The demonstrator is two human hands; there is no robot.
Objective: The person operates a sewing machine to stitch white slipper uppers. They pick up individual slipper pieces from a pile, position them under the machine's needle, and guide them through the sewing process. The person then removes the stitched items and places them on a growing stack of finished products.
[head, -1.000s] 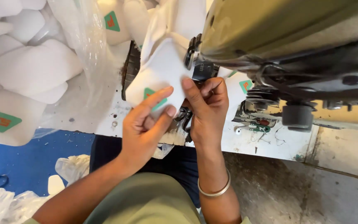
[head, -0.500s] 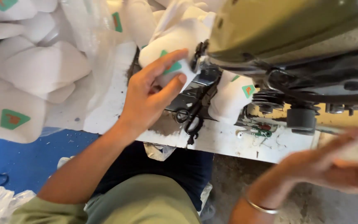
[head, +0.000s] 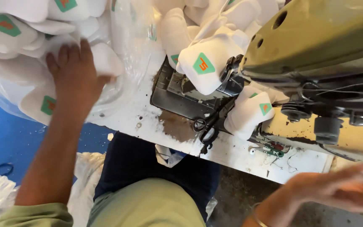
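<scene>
My left hand (head: 74, 73) reaches out to the left and lies flat, fingers apart, on a heap of white padded fabric pieces (head: 9, 31) with green triangular labels, inside a clear plastic bag. My right hand (head: 345, 189) is low at the right edge, away from the table and blurred; whether it holds anything is unclear. A bangle sits on that wrist. One white labelled piece (head: 202, 65) rests under the head of the olive sewing machine (head: 316, 38). Another white labelled piece (head: 253, 113) lies just below it.
Black scissors (head: 206, 126) lie on the dark machine bed beside the stained white table top (head: 240, 155). More white pieces pile up behind the machine. Blue floor (head: 1, 138) and crumpled plastic show at the left, and my lap is under the table edge.
My left hand left the piece at the machine and swung left onto the bagged heap. My right hand dropped away to the lower right. The view shifted left.
</scene>
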